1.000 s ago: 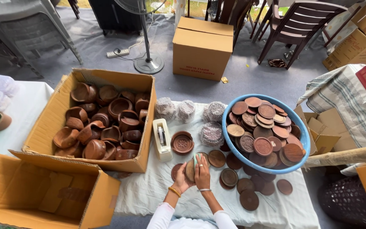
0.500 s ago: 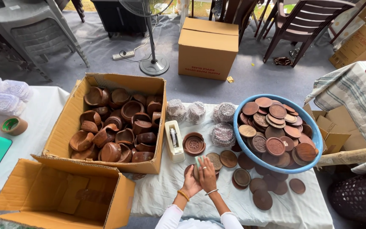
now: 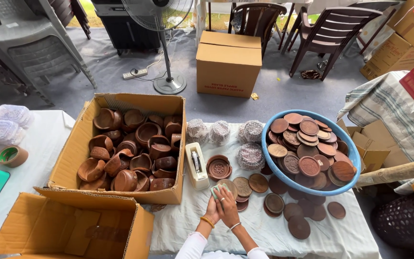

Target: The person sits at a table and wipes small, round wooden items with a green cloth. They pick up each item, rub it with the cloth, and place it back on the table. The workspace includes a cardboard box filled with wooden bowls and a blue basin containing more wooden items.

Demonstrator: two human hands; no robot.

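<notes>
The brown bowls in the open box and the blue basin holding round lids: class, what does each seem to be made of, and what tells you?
Brown bowls: probably fired clay, for they are matte reddish-brown with thick rims; carved wood is possible. Blue basin: likely plastic, with a smooth, even-coloured, thin rim.

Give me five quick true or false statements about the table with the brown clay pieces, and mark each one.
1. The round blue plastic basin holds flat brown clay discs. True.
2. The open cardboard box of brown clay bowls stands right of the basin. False: it stands left.
3. Both hands, left hand and right hand, meet over one brown disc. True.
4. The white tape dispenser lies inside the basin. False: it lies on the white cloth beside the box.
5. The pedestal fan stands on the table. False: it stands on the floor.
</notes>
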